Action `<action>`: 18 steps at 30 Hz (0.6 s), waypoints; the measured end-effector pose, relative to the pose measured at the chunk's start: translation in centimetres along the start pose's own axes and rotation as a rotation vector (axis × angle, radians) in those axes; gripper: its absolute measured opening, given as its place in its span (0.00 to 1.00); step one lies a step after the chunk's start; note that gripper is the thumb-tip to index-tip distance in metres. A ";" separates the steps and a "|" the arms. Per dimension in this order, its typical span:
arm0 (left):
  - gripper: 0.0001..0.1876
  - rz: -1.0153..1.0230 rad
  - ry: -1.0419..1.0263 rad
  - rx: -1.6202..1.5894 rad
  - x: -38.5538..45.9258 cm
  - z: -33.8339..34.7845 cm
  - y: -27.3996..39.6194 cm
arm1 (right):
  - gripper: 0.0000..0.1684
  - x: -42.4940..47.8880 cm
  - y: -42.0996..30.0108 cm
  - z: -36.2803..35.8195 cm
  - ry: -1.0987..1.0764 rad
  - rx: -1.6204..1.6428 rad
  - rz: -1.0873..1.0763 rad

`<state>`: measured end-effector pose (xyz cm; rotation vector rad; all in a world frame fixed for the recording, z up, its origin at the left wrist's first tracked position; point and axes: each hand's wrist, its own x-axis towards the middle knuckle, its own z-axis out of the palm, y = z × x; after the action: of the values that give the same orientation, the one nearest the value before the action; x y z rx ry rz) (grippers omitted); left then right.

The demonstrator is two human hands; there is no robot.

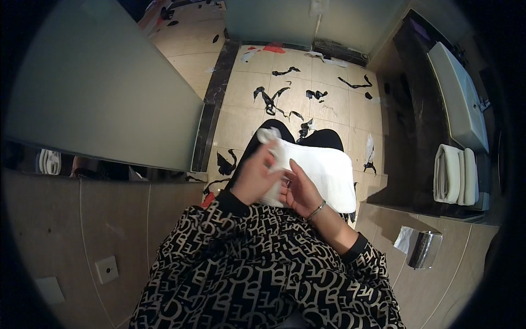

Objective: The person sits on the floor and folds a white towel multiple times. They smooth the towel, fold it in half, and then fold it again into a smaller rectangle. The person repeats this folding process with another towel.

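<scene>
A white towel, possibly terry cloth, lies spread across my lap, over black-trousered knees. My left hand is closed on a bunched part of white cloth at the towel's left side; motion blurs it. Close beside it, my right hand rests at the towel's lower left, thumb raised and fingers curled. Whether those fingers grip the cloth cannot be told. A metal bracelet circles the right wrist.
Black torn strips and a red scrap litter the tiled floor. To the right, folded towels stand near a white washbasin, above a chrome paper holder. A frosted glass panel borders the left.
</scene>
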<state>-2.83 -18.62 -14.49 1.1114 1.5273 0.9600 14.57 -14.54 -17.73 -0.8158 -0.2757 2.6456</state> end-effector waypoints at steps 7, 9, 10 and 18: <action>0.32 0.398 0.126 0.470 -1.8 1.4 -0.7 | 0.24 0.1 -0.1 -2.2 0.186 -0.185 -0.063; 0.33 0.436 0.053 0.476 -3.0 1.8 -1.7 | 0.24 0.8 0.4 -2.6 0.204 -0.197 -0.113; 0.36 0.444 0.031 0.535 -3.4 2.0 -2.0 | 0.24 0.7 0.3 -2.0 0.216 -0.141 -0.116; 0.40 0.451 -0.052 0.805 -4.4 1.9 -3.9 | 0.30 1.5 1.4 -3.0 0.248 -0.413 -0.221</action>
<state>-1.21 -23.79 -17.42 2.0972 1.6982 0.5748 14.75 -15.00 -21.39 -1.1533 -0.8116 2.2811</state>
